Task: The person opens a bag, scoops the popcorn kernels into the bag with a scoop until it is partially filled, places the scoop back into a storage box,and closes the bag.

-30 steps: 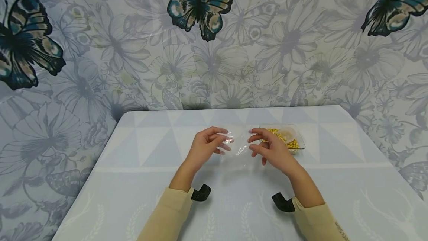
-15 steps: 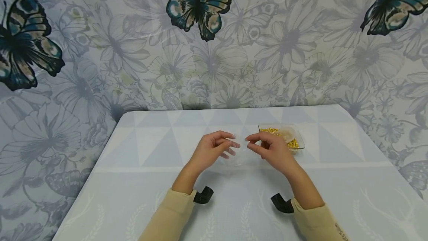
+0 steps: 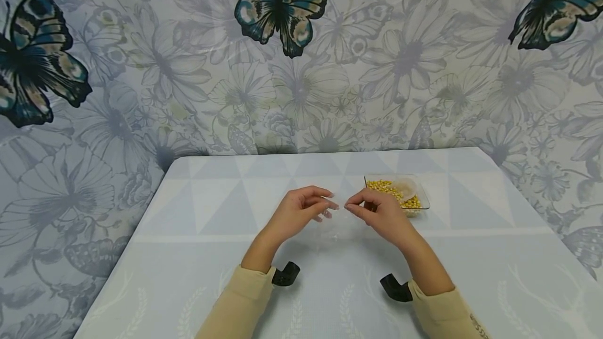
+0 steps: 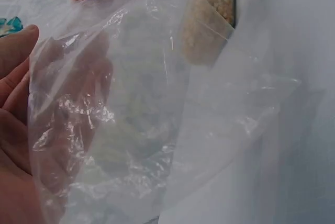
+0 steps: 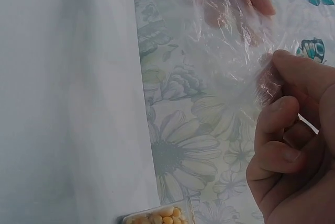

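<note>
A clear plastic bag [image 4: 141,88] hangs between my two hands above the table, crinkled and see-through. My left hand [image 3: 306,208] holds its left side; in the left wrist view the thumb [image 4: 21,48] lies at the bag's edge and other fingers show dimly through the film. On the other side, my right hand [image 3: 379,211] pinches the bag between thumb and index finger, with the remaining fingers curled, as the right wrist view shows. Just beyond the right hand stands a clear glass container [image 3: 426,204] of yellow kernels [image 3: 382,185].
A pale, round, translucent item [image 3: 405,188] lies on the kernels in the container. The patterned table [image 3: 330,292] reaches back to a butterfly-print wall covering [image 3: 301,98]. Black mounts [image 3: 286,274] stick out from both sleeve cuffs.
Both hands have come closer together, and the bag between them is less spread. My right thumb and index finger have closed into a pinch. The container has stayed in place.
</note>
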The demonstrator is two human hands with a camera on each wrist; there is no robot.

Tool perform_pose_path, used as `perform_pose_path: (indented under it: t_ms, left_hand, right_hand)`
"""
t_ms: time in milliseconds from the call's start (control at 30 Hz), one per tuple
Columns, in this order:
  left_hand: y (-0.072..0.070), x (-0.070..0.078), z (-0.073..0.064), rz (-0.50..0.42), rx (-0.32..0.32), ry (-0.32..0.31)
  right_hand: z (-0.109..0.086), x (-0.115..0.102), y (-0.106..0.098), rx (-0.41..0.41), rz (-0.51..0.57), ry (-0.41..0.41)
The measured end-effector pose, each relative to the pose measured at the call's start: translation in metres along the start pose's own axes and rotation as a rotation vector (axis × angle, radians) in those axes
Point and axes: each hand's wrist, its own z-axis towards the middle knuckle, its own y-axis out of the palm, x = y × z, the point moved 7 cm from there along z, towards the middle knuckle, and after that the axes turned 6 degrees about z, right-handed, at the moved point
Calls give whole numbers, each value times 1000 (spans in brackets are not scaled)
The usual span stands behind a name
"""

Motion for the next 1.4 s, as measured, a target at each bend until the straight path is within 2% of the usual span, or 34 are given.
perform_pose_path:
  t_ms: [100, 367, 467, 567, 700, 833, 1033, 1167, 1400]
  left_hand:
    - [-5, 1, 0, 38, 53, 27]
    - [-26, 9, -4, 100, 300, 87]
    - [-27, 13, -7, 113, 339, 100]
    - [-22, 15, -8, 126, 323, 73]
    - [-9, 17, -7, 178, 243, 59]
    - [2, 20, -6, 254, 189, 76]
    - [12, 21, -6, 292, 144, 79]
    - [13, 21, -6, 309, 141, 71]
    - [13, 22, -6, 293, 177, 56]
  right_hand:
    - [-1, 1, -3, 23, 13, 25]
    - [0, 7, -10, 91, 3, 64]
    - [0, 8, -13, 136, -9, 69]
    - [0, 7, -16, 180, -14, 75]
    - [0, 5, -16, 195, -9, 88]
    - [0, 3, -12, 179, 1, 94]
    - [-1, 1, -2, 126, 27, 100]
    - [-2, 0, 3, 95, 73, 104]
    - [-1, -1, 8, 78, 92, 78]
